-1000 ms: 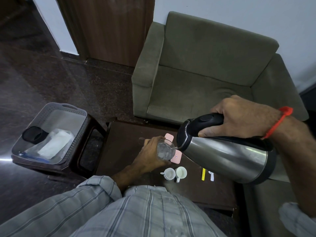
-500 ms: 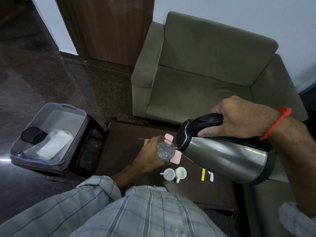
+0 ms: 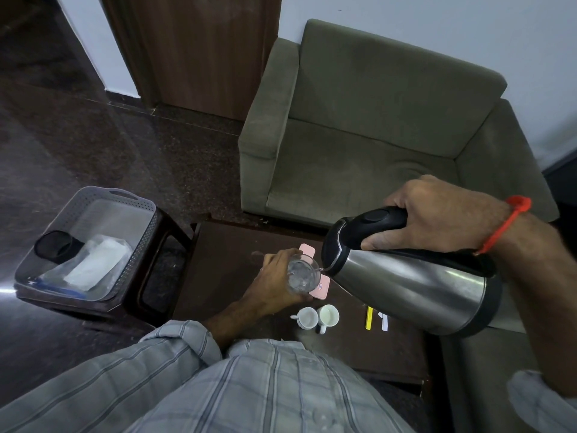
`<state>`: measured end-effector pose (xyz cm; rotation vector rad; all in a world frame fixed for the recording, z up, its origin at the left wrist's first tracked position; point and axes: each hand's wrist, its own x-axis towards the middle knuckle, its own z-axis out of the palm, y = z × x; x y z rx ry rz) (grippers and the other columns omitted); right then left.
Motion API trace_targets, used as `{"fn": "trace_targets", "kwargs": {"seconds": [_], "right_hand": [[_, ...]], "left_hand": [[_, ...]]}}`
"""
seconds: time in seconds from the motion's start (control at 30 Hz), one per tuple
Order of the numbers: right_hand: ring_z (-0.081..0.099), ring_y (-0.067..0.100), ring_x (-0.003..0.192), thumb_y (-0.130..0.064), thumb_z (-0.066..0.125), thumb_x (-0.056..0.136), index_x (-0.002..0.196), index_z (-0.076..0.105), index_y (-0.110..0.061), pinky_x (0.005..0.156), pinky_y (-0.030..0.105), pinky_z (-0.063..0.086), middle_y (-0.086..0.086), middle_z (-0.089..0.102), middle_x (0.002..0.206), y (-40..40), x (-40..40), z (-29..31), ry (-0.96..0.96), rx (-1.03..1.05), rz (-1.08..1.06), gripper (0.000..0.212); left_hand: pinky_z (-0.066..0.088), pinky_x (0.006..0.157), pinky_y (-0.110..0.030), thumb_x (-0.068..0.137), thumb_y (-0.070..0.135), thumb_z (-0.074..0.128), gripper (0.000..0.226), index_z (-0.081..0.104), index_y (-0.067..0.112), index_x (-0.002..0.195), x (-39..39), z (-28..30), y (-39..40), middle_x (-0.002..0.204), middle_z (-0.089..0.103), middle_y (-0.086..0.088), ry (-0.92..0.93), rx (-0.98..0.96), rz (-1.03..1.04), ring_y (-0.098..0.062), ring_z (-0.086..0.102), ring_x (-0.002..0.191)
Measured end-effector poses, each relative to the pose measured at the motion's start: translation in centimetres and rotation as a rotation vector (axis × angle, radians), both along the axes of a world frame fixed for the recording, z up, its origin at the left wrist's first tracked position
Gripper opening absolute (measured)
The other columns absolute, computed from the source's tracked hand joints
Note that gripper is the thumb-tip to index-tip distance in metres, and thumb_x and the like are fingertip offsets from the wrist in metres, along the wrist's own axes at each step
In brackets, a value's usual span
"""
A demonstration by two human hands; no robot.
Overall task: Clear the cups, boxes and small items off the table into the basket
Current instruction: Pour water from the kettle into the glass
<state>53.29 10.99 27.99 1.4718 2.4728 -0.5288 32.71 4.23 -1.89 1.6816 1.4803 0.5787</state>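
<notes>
Right hand [image 3: 437, 214] is wrapped around the black handle of a steel kettle [image 3: 415, 289], which is tilted with its spout at the rim of a clear glass [image 3: 302, 276]. The glass is gripped by the left hand [image 3: 274, 285] and held over a pink box [image 3: 315, 276] on the table [image 3: 228, 276]. Two white cups [image 3: 317, 317] are seen just below the left hand, touching each other. Yellow and white small items [image 3: 376, 320] lie under the kettle. The basket [image 3: 84, 245] is set well left of the left hand, on a stool; a black cup and a clear bag are held inside.
</notes>
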Motion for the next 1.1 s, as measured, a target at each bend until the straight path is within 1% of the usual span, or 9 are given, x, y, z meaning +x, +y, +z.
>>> {"fn": "trace_targets", "kwargs": {"seconds": [0.2, 0.33, 0.43, 0.57, 0.67, 0.77, 0.9, 1.03, 1.1], "right_hand": [[0.063, 0.005, 0.055, -0.079, 0.066, 0.060, 0.069, 0.070, -0.027, 0.047, 0.019, 0.047, -0.007, 0.068, 0.059, -0.4, 2.3, -1.6, 0.093, -0.031, -0.075, 0.052], [0.068, 0.003, 0.063, -0.072, 0.070, 0.065, 0.080, 0.074, -0.036, 0.059, 0.028, 0.054, -0.012, 0.073, 0.069, -1.3, 4.6, -3.1, 0.202, -0.052, -0.137, 0.040], [0.068, -0.001, 0.064, -0.065, 0.074, 0.066, 0.084, 0.075, -0.040, 0.056, 0.019, 0.051, -0.015, 0.074, 0.071, -2.1, 6.0, -4.3, 0.319, -0.078, -0.191, 0.031], [0.062, -0.003, 0.053, -0.058, 0.078, 0.067, 0.083, 0.075, -0.042, 0.049, 0.007, 0.042, -0.015, 0.071, 0.063, -3.1, 7.3, -5.9, 0.477, -0.120, -0.259, 0.023], [0.062, 0.002, 0.053, -0.061, 0.077, 0.068, 0.091, 0.076, -0.032, 0.050, 0.021, 0.050, -0.005, 0.072, 0.066, -3.6, 8.6, -7.1, 0.541, -0.139, -0.302, 0.038], [0.063, 0.018, 0.062, -0.068, 0.077, 0.068, 0.096, 0.075, -0.018, 0.060, 0.031, 0.054, 0.004, 0.072, 0.073, -4.3, 9.9, -8.3, 0.592, -0.172, -0.337, 0.058], [0.066, 0.019, 0.081, -0.044, 0.079, 0.077, 0.100, 0.072, -0.012, 0.078, 0.046, 0.055, 0.016, 0.071, 0.091, -5.4, 11.0, -10.0, 0.683, -0.264, -0.381, 0.040], [0.065, 0.010, 0.084, -0.031, 0.077, 0.078, 0.099, 0.074, -0.019, 0.072, 0.021, 0.055, 0.003, 0.073, 0.088, -6.9, 11.6, -12.7, 0.868, -0.354, -0.519, 0.024], [0.066, 0.012, 0.087, -0.029, 0.077, 0.078, 0.101, 0.073, -0.018, 0.074, 0.019, 0.055, 0.002, 0.074, 0.091, -7.7, 11.8, -14.5, 0.969, -0.355, -0.623, 0.026]], "left_hand": [[0.049, 0.103, -0.037, 0.057, 0.060, 0.088, 0.099, 0.039, 0.040, 0.141, -0.1, 0.7, 0.3, 0.137, 0.045, 0.025, -0.003, 0.032, 0.030, -0.005, 0.035, 0.124], [0.048, 0.098, -0.032, 0.056, 0.058, 0.088, 0.096, 0.040, 0.044, 0.138, -0.2, 1.4, 0.4, 0.135, 0.044, 0.029, -0.016, 0.051, 0.062, -0.002, 0.033, 0.119], [0.043, 0.094, -0.027, 0.056, 0.057, 0.089, 0.096, 0.038, 0.046, 0.137, -0.2, 1.9, 0.4, 0.133, 0.043, 0.030, -0.012, 0.063, 0.068, -0.002, 0.033, 0.117], [0.050, 0.100, -0.036, 0.058, 0.058, 0.088, 0.097, 0.040, 0.041, 0.140, -0.2, 2.7, 0.5, 0.134, 0.043, 0.028, -0.010, 0.064, 0.052, -0.005, 0.035, 0.120], [0.050, 0.103, -0.042, 0.057, 0.061, 0.086, 0.099, 0.041, 0.038, 0.142, 0.0, 3.2, 0.5, 0.136, 0.044, 0.025, -0.010, 0.053, 0.038, -0.008, 0.036, 0.122], [0.049, 0.104, -0.045, 0.054, 0.065, 0.081, 0.101, 0.040, 0.037, 0.142, -0.1, 3.4, 0.2, 0.134, 0.044, 0.024, -0.010, 0.049, 0.049, -0.010, 0.036, 0.123], [0.049, 0.103, -0.043, 0.053, 0.067, 0.079, 0.100, 0.037, 0.042, 0.139, -0.4, 3.4, -0.2, 0.129, 0.043, 0.028, -0.011, 0.061, 0.066, -0.008, 0.035, 0.120], [0.048, 0.101, -0.038, 0.055, 0.064, 0.082, 0.094, 0.037, 0.045, 0.136, -0.7, 3.0, -0.5, 0.125, 0.042, 0.033, -0.017, 0.064, 0.087, -0.007, 0.036, 0.118], [0.045, 0.098, -0.031, 0.057, 0.062, 0.084, 0.089, 0.036, 0.052, 0.132, -0.9, 2.7, -0.7, 0.124, 0.041, 0.039, -0.029, 0.078, 0.095, -0.005, 0.036, 0.116]]}}
